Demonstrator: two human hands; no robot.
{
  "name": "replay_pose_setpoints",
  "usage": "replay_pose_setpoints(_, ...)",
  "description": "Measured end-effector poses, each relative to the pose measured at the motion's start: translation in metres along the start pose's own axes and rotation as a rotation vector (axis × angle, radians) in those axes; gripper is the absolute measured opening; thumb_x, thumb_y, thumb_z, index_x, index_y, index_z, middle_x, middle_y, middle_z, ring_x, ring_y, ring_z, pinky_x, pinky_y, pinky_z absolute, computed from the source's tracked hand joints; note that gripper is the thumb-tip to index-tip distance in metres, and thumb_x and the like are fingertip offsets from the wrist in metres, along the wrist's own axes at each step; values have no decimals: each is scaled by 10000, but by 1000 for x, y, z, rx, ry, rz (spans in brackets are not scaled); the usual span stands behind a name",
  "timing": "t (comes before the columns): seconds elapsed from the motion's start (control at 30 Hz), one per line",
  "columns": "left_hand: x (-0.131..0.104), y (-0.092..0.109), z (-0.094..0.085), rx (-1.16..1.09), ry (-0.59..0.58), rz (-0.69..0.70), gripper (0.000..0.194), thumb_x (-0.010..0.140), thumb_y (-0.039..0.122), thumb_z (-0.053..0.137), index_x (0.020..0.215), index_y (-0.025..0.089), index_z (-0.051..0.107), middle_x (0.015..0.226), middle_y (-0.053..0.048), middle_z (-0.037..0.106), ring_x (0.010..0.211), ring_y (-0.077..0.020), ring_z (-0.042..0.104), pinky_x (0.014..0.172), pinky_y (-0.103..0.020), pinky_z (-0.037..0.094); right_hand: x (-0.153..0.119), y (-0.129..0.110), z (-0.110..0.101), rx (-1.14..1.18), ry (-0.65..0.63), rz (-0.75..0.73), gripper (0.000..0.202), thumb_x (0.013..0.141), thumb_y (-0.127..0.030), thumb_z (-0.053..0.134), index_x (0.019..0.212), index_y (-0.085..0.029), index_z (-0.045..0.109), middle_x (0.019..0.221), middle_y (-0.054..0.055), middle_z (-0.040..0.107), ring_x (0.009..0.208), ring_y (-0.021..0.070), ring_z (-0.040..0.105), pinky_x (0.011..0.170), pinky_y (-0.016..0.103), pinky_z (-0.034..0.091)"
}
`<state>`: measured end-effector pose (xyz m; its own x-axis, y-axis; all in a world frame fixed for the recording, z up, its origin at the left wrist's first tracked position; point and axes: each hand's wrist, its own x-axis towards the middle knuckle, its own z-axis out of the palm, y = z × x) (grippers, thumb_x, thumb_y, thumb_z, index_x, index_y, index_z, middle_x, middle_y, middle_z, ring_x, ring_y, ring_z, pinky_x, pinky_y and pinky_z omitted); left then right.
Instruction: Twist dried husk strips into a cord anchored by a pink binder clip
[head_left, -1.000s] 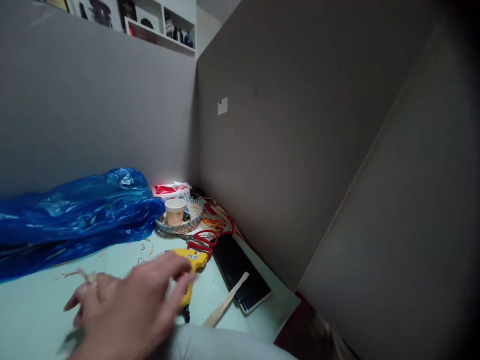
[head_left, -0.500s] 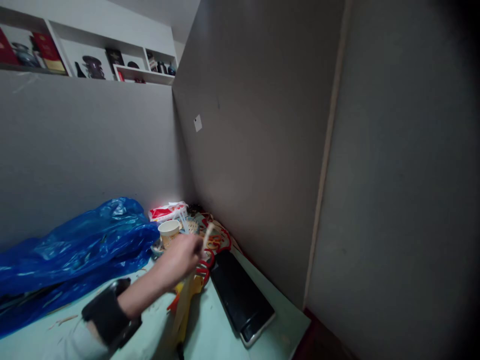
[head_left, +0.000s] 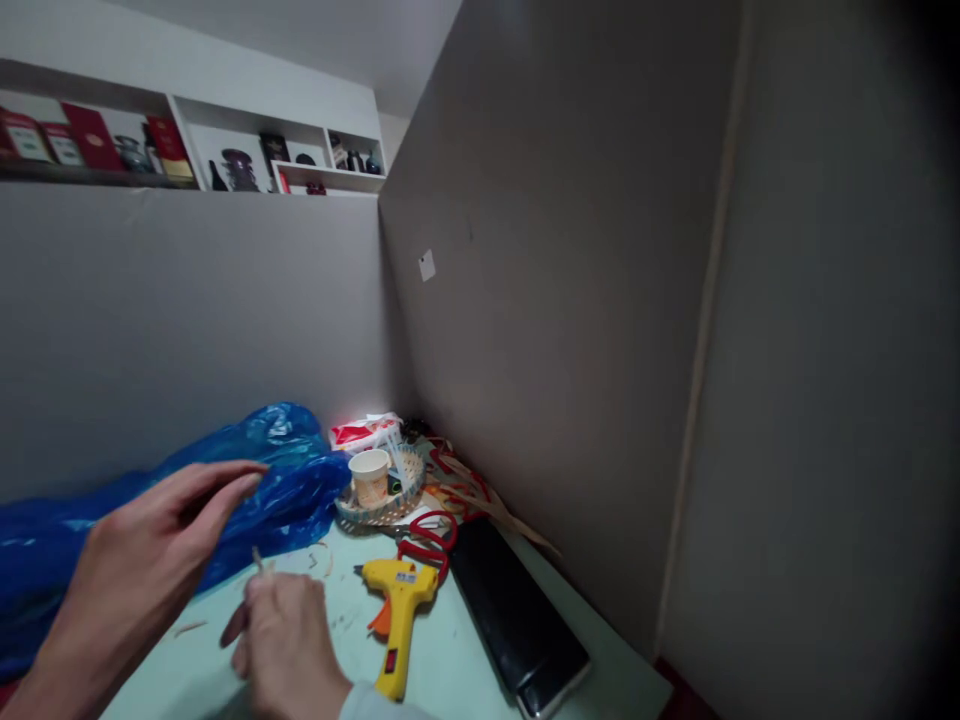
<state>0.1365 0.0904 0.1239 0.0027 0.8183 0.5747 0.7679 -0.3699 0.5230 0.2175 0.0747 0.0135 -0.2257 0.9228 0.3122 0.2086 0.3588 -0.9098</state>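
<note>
Though near glue-gun (head_left: 405, 592) — right hand (head_left: 291, 640) clear

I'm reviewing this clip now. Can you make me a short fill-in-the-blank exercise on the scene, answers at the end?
1. A small pale piece pokes up from the person's ____ hand.
2. The crumpled plastic beyond the left hand is ____ in color.
3. The body of the glue gun is ____.
4. The scissors have ____ handles.

Missing words: right; blue; yellow; red.
</note>
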Motion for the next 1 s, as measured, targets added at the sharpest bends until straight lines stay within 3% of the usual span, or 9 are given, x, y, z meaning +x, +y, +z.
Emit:
replay_pose_setpoints(0.07, -21, -32, -15, -75, -2, -82, 290, 711, 475, 628, 859, 256, 748, 973, 4, 753, 973, -282, 622, 824, -307, 439, -5, 3, 11, 31, -4, 92, 413, 986, -193, 285, 694, -147, 575, 579, 7, 504, 584, 136, 537, 572, 244, 436)
replay_pose_setpoints(0.1, -32, -46, -18, -135, -76, -163, 311, 650, 469, 680, 850, 245, 761, 953, -16, 762, 894, -270, 639, 760, -296, 466, -8, 5, 14, 39, 1, 121, 412, 965, -161, 272, 649, -168, 537, 543, 1, 469, 578, 144, 519, 572, 246, 413)
replay_pose_setpoints(0.17, -51, -68, -18, -234, -184, -228, 346, 641, 496, 695, 843, 229, 779, 782, -26, 752, 608, -199, 586, 597, -276, 467, -16, 7, 19, -11, -19, 23, 366, 942, -132, 282, 651, -185, 498, 588, 15, 496, 698, 170, 536, 706, 284, 409)
replay_pose_setpoints(0.2, -60, -75, -16, -311, -214, -251, 332, 658, 497, 689, 816, 222, 787, 686, -24, 730, 550, -177, 551, 570, -265, 463, -19, 8, 20, -24, -63, -19, 359, 942, -133, 273, 660, -190, 488, 614, 24, 512, 728, 179, 532, 736, 298, 400)
replay_pose_setpoints(0.23, -67, -80, -15, -371, -212, -282, 308, 661, 482, 702, 807, 226, 792, 723, -23, 737, 544, -162, 540, 582, -260, 470, -22, 7, 21, -23, -100, -40, 350, 938, -130, 275, 658, -194, 474, 630, 26, 517, 745, 181, 526, 761, 303, 390)
replay_pose_setpoints(0.4, -93, -93, -16, -597, -130, -448, 347, 607, 437, 771, 868, 208, 795, 629, -14, 702, 527, -150, 545, 579, -259, 488, -31, 0, 30, 133, -352, -21, 402, 989, -252, 190, 670, -208, 430, 531, -9, 466, 534, 142, 453, 636, 268, 389)
replay_pose_setpoints(0.6, -106, -106, -18, -707, -225, -587, 303, 594, 414, 766, 798, 193, 800, 524, -3, 656, 497, -155, 547, 535, -258, 470, -40, 5, 36, 174, -521, -88, 320, 983, -407, 264, 790, -218, 436, 584, -13, 495, 534, 135, 427, 584, 247, 372)
replay_pose_setpoints(0.87, -105, -113, -15, -718, -336, -562, 190, 624, 374, 742, 722, 223, 805, 592, -9, 667, 478, -143, 541, 519, -256, 446, -41, -1, 35, 274, -497, 112, 484, 987, -523, 170, 746, -203, 442, 577, -13, 457, 518, 113, 404, 530, 217, 339)
replay_pose_setpoints(1.0, -106, -113, -12, -744, -329, -542, 195, 618, 383, 739, 699, 218, 803, 692, -10, 652, 467, -114, 510, 513, -255, 423, -42, 0, 36, 299, -496, 96, 494, 962, -575, 232, 800, -193, 499, 608, -10, 485, 534, 109, 399, 528, 218, 332)
